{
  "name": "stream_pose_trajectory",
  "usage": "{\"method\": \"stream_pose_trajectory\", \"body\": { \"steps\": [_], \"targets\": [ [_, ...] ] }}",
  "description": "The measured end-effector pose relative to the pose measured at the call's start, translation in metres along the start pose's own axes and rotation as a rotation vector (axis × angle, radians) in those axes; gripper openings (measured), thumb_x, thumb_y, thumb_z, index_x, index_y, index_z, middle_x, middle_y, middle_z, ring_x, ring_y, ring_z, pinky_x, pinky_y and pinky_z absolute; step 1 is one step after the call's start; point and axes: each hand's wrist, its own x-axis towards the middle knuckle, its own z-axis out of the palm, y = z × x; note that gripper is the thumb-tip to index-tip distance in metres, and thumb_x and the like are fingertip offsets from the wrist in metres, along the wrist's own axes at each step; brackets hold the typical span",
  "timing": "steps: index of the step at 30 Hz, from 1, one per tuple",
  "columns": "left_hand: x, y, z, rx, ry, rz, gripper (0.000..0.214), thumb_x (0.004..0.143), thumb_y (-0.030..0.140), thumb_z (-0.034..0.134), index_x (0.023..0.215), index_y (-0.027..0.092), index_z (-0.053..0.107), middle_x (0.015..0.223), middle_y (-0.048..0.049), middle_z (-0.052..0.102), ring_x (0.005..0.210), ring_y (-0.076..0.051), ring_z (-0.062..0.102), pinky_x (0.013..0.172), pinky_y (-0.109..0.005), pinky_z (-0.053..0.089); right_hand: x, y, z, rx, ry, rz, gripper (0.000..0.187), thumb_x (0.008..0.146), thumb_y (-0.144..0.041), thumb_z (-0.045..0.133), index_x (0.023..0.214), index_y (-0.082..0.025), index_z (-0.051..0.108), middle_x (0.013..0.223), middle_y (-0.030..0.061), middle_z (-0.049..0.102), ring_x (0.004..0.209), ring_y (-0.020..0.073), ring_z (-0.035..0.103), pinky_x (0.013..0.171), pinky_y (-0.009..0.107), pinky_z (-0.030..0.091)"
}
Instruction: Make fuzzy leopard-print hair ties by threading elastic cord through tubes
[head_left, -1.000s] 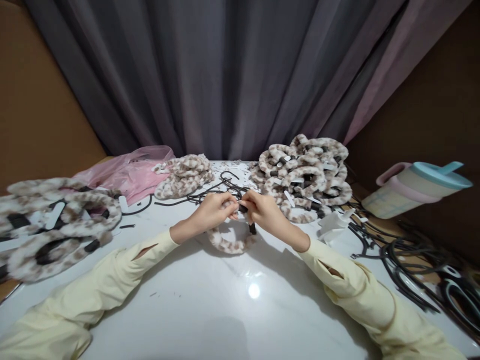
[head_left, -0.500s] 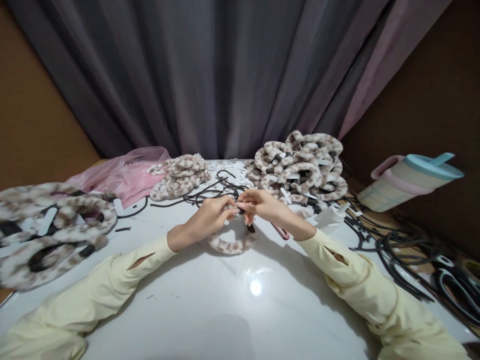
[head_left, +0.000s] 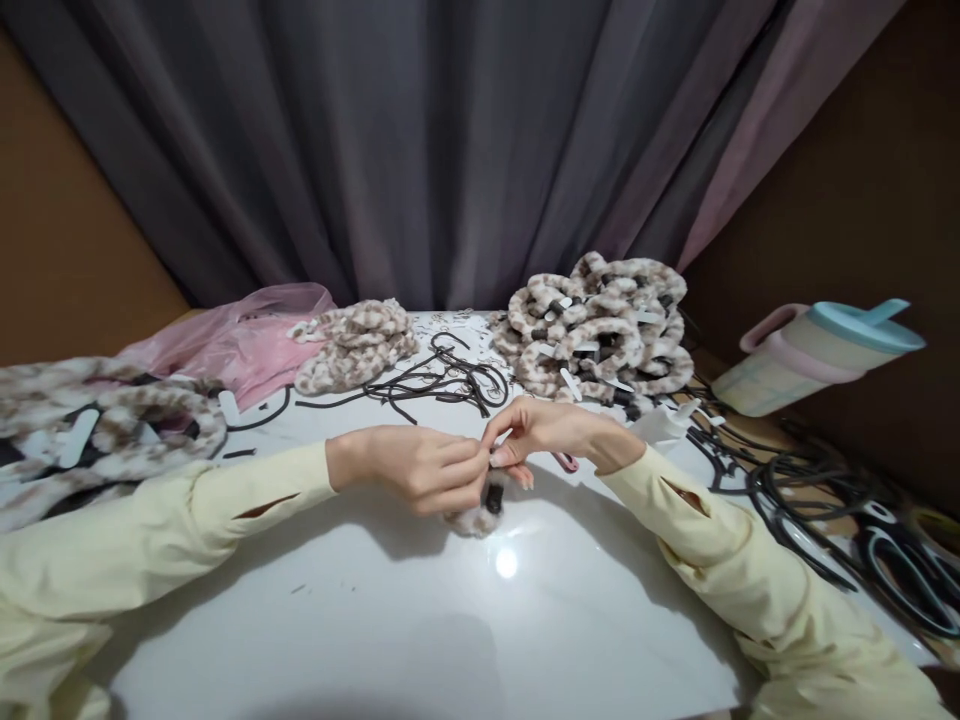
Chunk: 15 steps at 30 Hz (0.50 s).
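My left hand point(head_left: 420, 468) is closed around a furry brown-and-cream spotted headband point(head_left: 474, 516) at the middle of the white table point(head_left: 420, 620). The headband's dark plastic end point(head_left: 494, 498) pokes out below the fingers. My right hand point(head_left: 540, 430) meets the left one, its fingertips pinched at the headband's end, where a small white strip shows. Most of the headband is hidden under my left hand. Both arms wear pale yellow sleeves.
Furry headbands lie piled at the back right point(head_left: 600, 325), at the back centre point(head_left: 352, 345) and at the far left point(head_left: 97, 440). Loose black bands point(head_left: 442, 385) lie behind my hands, more black bands and scissors point(head_left: 892, 560) at the right. A pink bag point(head_left: 240, 340) and a jug point(head_left: 817, 355) stand nearby.
Both hands have come nearer and lower to the table. My left hand has turned over the headband and now covers most of it.
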Motion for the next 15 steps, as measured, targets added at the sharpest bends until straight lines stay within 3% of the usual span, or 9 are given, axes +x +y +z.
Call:
{"method": "stream_pose_trajectory", "body": {
  "steps": [2,4,6,8,11,15],
  "targets": [
    [-0.002,0.001,-0.005,-0.198,-0.086,-0.212,0.021,0.091,0.02,0.042,0.088,0.014,0.062,0.082,-0.011,0.068,0.075,-0.019,0.064,0.071,-0.03,0.052,-0.008,0.0,0.01,-0.073,0.175,-0.049,0.023,0.074,-0.032,0.066,0.082,-0.012,0.062,0.051,-0.0027,0.058,0.045,0.0098,0.056,0.05,0.022,0.048],
    [-0.002,0.007,-0.011,-0.459,-0.095,-0.583,0.02,0.09,0.026,0.046,0.101,0.015,0.057,0.092,-0.0122,0.067,0.084,-0.02,0.063,0.075,-0.031,0.05,-0.016,0.004,0.023,-0.233,0.39,-0.153,0.019,0.079,-0.031,0.063,0.082,-0.013,0.062,0.059,0.0006,0.06,0.047,0.0111,0.058,0.05,0.023,0.049],
    [0.001,0.015,-0.015,-0.781,-0.042,-0.942,0.032,0.086,0.035,0.054,0.112,0.016,0.05,0.102,-0.0113,0.065,0.089,-0.019,0.062,0.074,-0.028,0.049,-0.023,0.015,0.038,-0.504,0.595,-0.332,0.013,0.083,-0.026,0.059,0.08,-0.014,0.061,0.076,0.0065,0.063,0.053,0.0125,0.061,0.053,0.025,0.051],
    [0.008,0.021,-0.015,-1.099,-0.041,-1.165,0.033,0.087,0.043,0.051,0.106,0.017,0.053,0.098,-0.0075,0.065,0.082,-0.016,0.061,0.066,-0.023,0.047,-0.027,0.029,0.052,-0.791,0.751,-0.516,0.01,0.087,-0.018,0.051,0.086,-0.016,0.061,0.087,0.0102,0.064,0.071,0.017,0.064,0.062,0.028,0.053],
    [0.02,0.023,-0.007,-1.369,-0.03,-1.287,0.04,0.092,0.046,0.037,0.089,0.015,0.062,0.084,-0.0042,0.066,0.07,-0.012,0.058,0.06,-0.019,0.042,-0.028,0.047,0.066,-1.037,0.89,-0.674,0.021,0.089,-0.01,0.043,0.104,-0.016,0.056,0.097,0.0127,0.063,0.085,0.0189,0.064,0.069,0.029,0.055],
    [0.026,0.025,0.016,-1.675,0.051,-1.314,0.039,0.086,0.048,0.051,0.08,0.012,0.065,0.076,-0.0057,0.068,0.064,-0.011,0.059,0.057,-0.019,0.043,-0.026,0.056,0.072,-1.142,0.915,-0.704,0.022,0.09,-0.011,0.042,0.109,-0.014,0.052,0.102,0.014,0.063,0.087,0.0194,0.064,0.068,0.029,0.056]
  ]
}}
